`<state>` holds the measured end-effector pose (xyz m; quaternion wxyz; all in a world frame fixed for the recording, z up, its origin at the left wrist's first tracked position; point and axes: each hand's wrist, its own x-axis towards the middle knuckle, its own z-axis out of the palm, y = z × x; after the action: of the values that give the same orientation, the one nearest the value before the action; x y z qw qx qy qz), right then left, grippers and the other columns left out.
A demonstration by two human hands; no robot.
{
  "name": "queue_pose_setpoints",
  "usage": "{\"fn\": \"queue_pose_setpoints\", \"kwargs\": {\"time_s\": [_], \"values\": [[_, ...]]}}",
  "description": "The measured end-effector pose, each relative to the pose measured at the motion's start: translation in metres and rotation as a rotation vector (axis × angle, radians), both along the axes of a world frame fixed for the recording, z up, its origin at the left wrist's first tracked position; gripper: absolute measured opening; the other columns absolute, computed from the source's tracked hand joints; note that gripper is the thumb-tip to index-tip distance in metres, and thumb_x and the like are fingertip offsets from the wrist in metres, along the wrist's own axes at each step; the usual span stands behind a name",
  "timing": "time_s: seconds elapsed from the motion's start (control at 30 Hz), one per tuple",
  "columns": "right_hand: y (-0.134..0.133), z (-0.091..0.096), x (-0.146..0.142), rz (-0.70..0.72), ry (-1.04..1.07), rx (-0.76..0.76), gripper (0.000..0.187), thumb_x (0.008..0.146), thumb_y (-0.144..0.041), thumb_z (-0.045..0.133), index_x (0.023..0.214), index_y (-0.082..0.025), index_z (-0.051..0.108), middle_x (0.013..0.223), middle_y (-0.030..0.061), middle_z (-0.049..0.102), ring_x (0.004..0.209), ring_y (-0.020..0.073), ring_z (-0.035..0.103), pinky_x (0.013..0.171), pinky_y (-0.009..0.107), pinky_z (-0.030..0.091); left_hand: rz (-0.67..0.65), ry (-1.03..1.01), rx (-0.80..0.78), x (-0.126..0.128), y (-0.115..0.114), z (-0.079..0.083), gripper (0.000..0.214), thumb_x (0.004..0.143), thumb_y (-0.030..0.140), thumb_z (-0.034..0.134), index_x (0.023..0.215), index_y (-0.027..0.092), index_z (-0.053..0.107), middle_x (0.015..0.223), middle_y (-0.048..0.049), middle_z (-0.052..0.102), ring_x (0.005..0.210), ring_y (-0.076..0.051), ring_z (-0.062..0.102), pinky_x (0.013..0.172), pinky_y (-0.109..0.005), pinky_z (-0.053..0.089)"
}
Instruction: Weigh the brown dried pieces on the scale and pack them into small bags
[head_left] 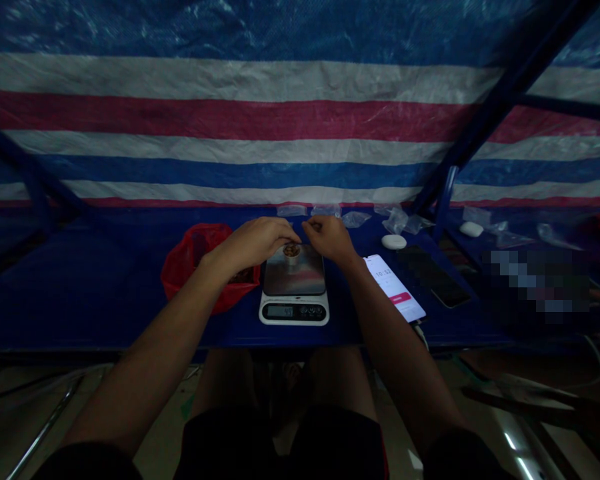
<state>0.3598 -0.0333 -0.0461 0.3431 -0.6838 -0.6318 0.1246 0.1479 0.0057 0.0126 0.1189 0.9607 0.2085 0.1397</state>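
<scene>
A small pale cup heaped with brown pieces [291, 251] stands near the back edge of the steel platform of a white digital kitchen scale [294, 321], its display too dim to read with certainty. The person's left hand [257, 243] reaches in from the left, fingers together and curved down, tips just beside the cup's rim. The right hand [327, 239] comes in from the right, fingers [310, 228] drawn together just above the cup; whether they pinch anything cannot be told. To the left lies a red plastic bag [195, 263] holding something dark. To the right are a lit smartphone [393, 288], a black smartphone [433, 277] and a white oval case [394, 241]. Clear plastic bags [356, 219] line the far edge of the blue table [80, 307], before a striped tarpaulin [300, 120].
</scene>
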Motion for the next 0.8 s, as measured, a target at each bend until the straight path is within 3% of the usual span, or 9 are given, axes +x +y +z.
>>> {"fn": "queue_pose_setpoints", "kwargs": {"time_s": [0.47,0.8], "values": [[-0.0013,-0.0001,-0.0005,-0.002,-0.041,0.021,0.033,0.102,-0.041,0.056,0.097,-0.021,0.082,0.094,0.0064,0.083,0.082,0.0212,0.073,0.076,0.031,0.05,0.031,0.056,0.018,0.0019,0.0011,-0.0038,0.04,0.096,0.013,0.054,0.116,0.025,0.085,0.119,-0.0085,0.077,0.108,-0.023,0.073,0.095,-0.035,0.056],[0.0005,-0.0003,0.0013,0.012,-0.026,0.017,0.032,0.102,-0.04,0.057,0.097,-0.021,0.082,0.095,0.007,0.083,0.086,0.0222,0.075,0.081,0.031,0.052,-0.007,-0.127,-0.069,-0.0033,-0.0044,0.0048,0.03,0.101,0.019,0.058,0.118,0.023,0.082,0.118,-0.0055,0.082,0.109,-0.021,0.075,0.102,-0.036,0.057]]}}
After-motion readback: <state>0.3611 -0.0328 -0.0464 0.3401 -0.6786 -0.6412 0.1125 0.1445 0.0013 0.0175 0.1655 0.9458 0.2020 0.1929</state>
